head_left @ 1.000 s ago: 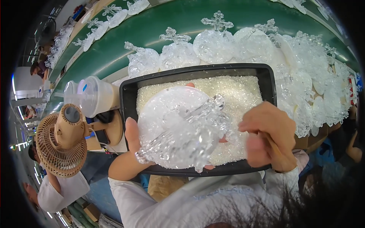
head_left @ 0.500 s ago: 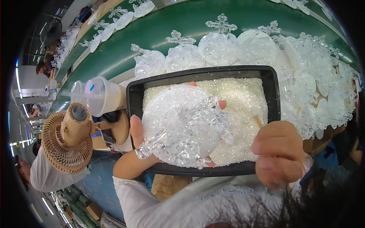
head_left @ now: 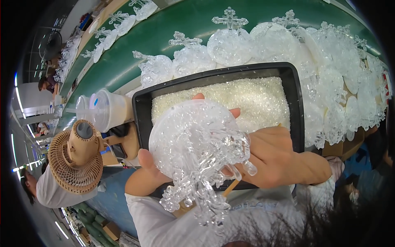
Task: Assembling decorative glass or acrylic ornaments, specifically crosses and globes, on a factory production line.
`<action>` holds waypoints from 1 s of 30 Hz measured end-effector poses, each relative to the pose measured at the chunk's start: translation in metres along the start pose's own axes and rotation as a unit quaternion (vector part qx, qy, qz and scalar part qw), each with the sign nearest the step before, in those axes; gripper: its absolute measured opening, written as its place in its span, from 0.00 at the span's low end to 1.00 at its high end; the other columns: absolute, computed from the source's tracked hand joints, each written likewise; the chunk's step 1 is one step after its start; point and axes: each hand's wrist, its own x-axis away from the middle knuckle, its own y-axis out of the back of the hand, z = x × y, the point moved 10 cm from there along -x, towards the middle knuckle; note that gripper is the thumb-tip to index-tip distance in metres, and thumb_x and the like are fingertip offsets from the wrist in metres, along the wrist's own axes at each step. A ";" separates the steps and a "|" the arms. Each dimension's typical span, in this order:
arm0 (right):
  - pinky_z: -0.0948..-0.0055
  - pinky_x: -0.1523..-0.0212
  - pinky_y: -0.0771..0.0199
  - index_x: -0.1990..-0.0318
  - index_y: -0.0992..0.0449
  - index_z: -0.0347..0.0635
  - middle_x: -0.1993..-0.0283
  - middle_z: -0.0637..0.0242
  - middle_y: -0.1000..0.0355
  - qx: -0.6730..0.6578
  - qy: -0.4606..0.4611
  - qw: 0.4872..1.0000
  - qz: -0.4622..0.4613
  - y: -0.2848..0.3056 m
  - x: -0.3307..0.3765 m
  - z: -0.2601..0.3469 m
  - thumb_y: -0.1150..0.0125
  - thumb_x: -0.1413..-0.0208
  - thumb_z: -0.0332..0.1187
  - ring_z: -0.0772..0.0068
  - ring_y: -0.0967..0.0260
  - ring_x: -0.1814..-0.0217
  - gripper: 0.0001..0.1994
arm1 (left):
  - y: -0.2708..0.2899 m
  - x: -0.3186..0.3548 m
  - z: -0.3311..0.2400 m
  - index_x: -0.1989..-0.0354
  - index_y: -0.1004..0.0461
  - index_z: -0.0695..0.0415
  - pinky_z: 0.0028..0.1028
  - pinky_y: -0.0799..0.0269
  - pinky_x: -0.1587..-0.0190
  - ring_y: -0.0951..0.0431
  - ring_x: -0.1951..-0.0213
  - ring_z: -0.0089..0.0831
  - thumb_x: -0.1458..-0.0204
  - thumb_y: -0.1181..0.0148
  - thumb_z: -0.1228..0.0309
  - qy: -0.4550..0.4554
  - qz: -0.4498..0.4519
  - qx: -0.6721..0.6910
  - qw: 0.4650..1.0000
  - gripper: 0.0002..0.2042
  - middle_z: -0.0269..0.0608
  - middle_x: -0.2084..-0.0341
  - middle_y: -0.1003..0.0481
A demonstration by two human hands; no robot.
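Observation:
My left hand (head_left: 147,166) holds a clear plastic cross ornament on a round white base (head_left: 177,127) from below, with fingertips showing past its rim. The piece is tilted over the black tray (head_left: 142,123), its cross (head_left: 201,189) pointing toward me, with sparkling bits on the base. My right hand (head_left: 271,158) is closed against the right side of the ornament. A thin tan stick (head_left: 232,187) runs through its grip; one end shows above the knuckles. Pale glittering granules (head_left: 255,96) fill the tray.
Similar cross ornaments (head_left: 230,43) stand along the green table (head_left: 164,33), crowded together at the right (head_left: 333,90). Left of the tray are clear plastic tubs (head_left: 109,109) and a tan fan (head_left: 76,158). Another person's white sleeve (head_left: 51,191) shows beyond the fan.
My right hand has moved left from the tray's right edge to the ornament, bringing the tan stick. The ornament has turned, so its cross swings down toward me.

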 end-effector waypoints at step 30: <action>0.75 0.86 0.38 0.74 0.25 0.36 0.80 0.70 0.37 -0.010 -0.007 1.000 -0.002 0.001 -0.001 -0.002 0.37 0.64 0.27 0.76 0.37 0.84 0.07 | 0.004 0.001 0.002 0.25 0.71 0.48 0.50 0.54 0.31 0.55 0.28 0.56 0.66 0.44 0.22 -0.069 0.002 0.028 0.997 0.66 0.71 0.30 0.60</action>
